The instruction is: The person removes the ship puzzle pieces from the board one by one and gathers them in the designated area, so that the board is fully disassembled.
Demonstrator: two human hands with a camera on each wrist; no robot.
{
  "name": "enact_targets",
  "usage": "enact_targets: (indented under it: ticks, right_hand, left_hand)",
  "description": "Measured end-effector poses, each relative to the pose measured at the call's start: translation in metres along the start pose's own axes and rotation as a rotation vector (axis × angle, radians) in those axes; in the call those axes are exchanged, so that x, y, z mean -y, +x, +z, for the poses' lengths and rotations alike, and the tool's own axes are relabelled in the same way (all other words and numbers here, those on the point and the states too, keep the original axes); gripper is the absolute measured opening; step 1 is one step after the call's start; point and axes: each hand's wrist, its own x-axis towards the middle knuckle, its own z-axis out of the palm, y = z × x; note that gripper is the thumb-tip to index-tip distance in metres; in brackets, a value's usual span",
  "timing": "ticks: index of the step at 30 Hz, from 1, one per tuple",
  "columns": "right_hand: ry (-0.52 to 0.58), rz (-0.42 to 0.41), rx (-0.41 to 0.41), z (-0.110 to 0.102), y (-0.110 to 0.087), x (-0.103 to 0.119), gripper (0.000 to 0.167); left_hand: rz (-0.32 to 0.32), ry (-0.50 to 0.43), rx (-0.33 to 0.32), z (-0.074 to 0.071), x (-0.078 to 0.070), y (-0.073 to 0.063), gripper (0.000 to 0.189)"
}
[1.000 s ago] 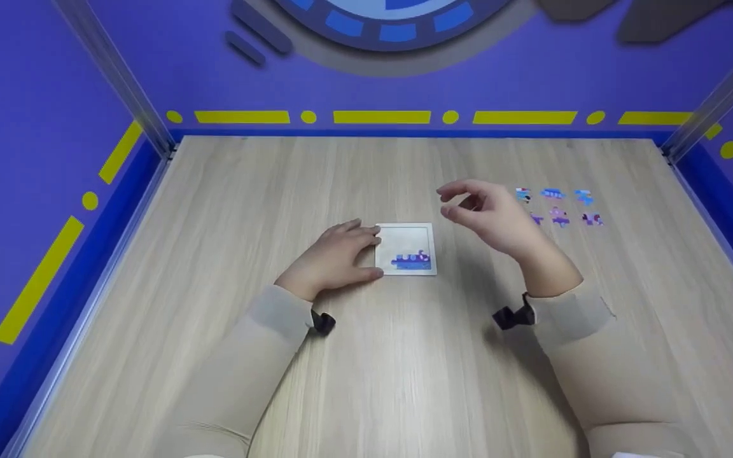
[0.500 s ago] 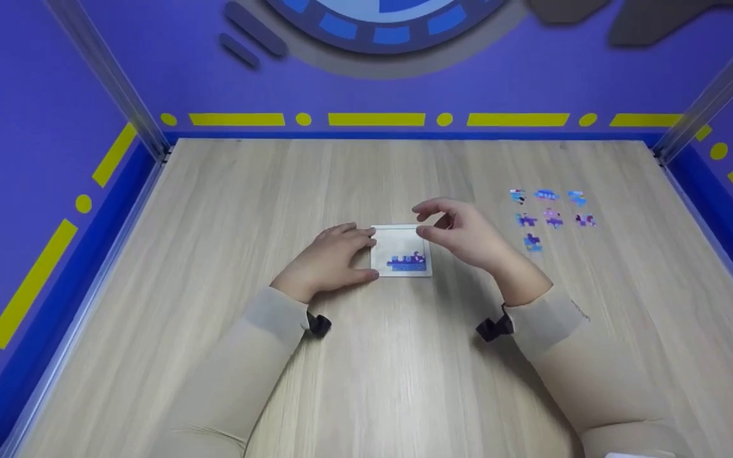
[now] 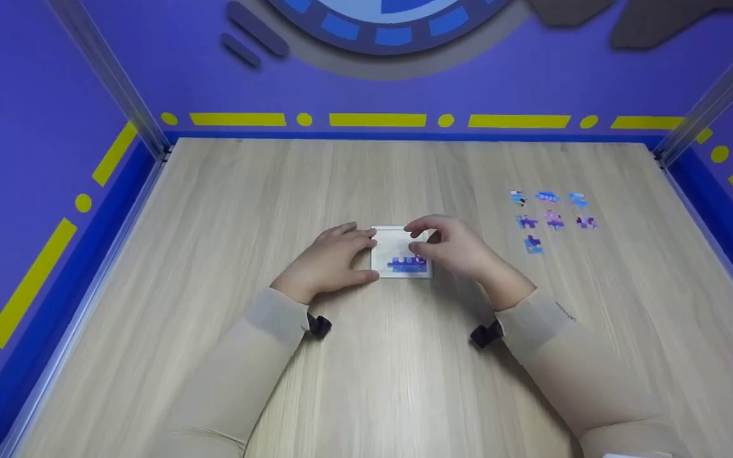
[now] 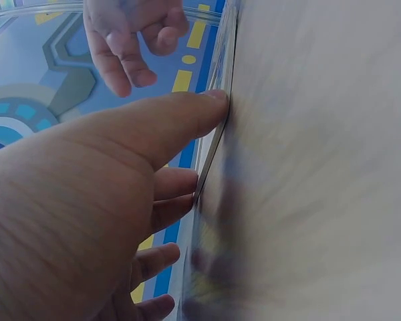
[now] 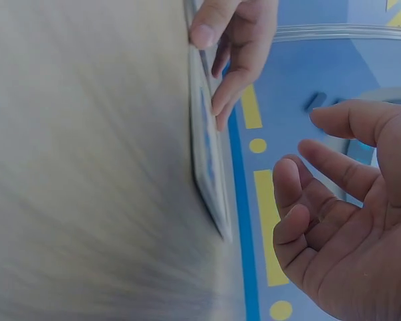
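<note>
A small square white puzzle tray (image 3: 390,243) lies on the table, with joined blue and purple jigsaw pieces (image 3: 406,264) along its lower right part. My left hand (image 3: 335,259) rests at the tray's left side, thumb at the lower corner and fingertips on the upper left edge. In the left wrist view the left thumb (image 4: 187,120) presses at the tray's edge. Above the tray's right side hovers my right hand (image 3: 459,247), fingers loosely bent. The right wrist view shows a gap between the right thumb (image 5: 351,119) and fingers, with nothing in it.
Several loose jigsaw pieces (image 3: 554,221) lie in rows on the wooden table (image 3: 366,369), to the right of the right hand. Blue panels (image 3: 366,95) with yellow marks stand along the back and both sides. A black wrist camera mount (image 3: 486,335) hangs under the right sleeve.
My right hand has moved left and down, from beside the tray to over its right side, uncovering some loose pieces. The left hand has stayed at the tray. The head view has shifted slightly.
</note>
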Motion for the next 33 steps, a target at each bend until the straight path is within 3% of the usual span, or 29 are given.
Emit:
enact_targets:
  ticks: [12,21,33]
  right_hand:
    - [-0.048,-0.003,0.018,0.012,-0.001,-0.003,0.041]
    - [-0.100,-0.030,0.075,0.018,-0.001,-0.007,0.047]
    - [-0.218,-0.082,0.085,0.025,0.001,-0.006,0.037]
  left_hand:
    - [0.000,-0.004,-0.001,0.002,0.002,0.000,0.072]
    - [0.001,-0.009,0.004,0.001,0.001,0.000,0.072]
    - [0.006,-0.006,0.002,0.000,0.002,-0.003,0.072]
